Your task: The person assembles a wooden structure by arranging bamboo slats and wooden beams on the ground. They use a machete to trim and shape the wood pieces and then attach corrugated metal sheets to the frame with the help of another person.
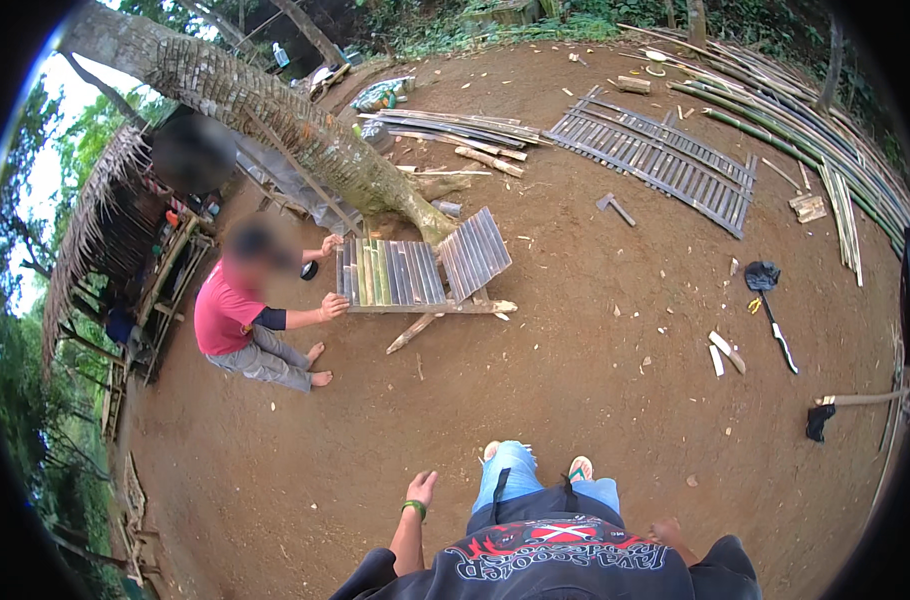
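My left hand (422, 488), with a green band at the wrist, hangs beside my left leg, its fingers loosely apart and nothing in it. My right hand (668, 532) is low at my right side, partly cut off by my dark shirt, and its fingers do not show clearly. Neither touches anything. Ahead to the left, a co-worker in a red shirt (233, 312) grips one end of a bamboo-slat chair (400, 275) with both hands. Its slatted seat lies level and a slatted back panel (475, 255) leans up at the right end, over wooden legs.
Behind the chair, a tree trunk (305, 140) slants up left. Slatted bamboo panels (655, 155) and long poles (775, 130) lie at the far right. A hammer (616, 209), a sheathed blade (772, 318) and cut wood pieces (727, 353) rest on the dirt. A thatched hut (110, 230) stands left.
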A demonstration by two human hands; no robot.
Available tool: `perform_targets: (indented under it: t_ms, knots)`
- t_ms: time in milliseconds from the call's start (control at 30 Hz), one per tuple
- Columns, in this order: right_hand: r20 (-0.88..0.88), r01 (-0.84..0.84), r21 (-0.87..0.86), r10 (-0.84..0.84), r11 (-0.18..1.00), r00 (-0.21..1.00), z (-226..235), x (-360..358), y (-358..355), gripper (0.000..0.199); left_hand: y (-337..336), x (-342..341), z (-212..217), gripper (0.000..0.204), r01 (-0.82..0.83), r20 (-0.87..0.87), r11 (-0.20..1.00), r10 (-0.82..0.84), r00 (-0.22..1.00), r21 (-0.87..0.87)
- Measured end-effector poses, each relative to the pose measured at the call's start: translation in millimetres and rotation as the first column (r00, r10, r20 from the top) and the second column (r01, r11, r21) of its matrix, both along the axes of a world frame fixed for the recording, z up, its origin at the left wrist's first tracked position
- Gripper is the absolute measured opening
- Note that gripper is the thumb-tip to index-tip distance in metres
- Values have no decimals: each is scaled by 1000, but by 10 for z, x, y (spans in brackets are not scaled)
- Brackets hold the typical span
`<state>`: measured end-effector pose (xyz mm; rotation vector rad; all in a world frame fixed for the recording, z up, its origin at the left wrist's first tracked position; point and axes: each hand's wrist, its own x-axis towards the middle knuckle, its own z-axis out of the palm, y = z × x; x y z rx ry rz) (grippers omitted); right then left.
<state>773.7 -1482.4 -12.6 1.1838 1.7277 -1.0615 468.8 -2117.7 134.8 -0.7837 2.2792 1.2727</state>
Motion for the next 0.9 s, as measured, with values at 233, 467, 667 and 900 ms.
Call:
perform_targets:
  t_ms: [233,467,667,900]
  knots:
    - [-121,504,243,-489,829,864,250,1251,-515,20,40,431,520,60,296,-99,950,-287,953,98]
    - [-512,327,241,-166,914,843,249,1144,-1752,22,-1562,2472,-763,72,249,401,965,-262,878,86]
    - [-262,0,255,69,967,963,898,1448,-2864,26,-3018,4211,-1167,63,563,592,819,-402,698,-108]
    - [-253,-5,354,101,935,962,843,1914,-3316,27,-3854,4732,-1074,54,732,484,632,-572,663,-255]
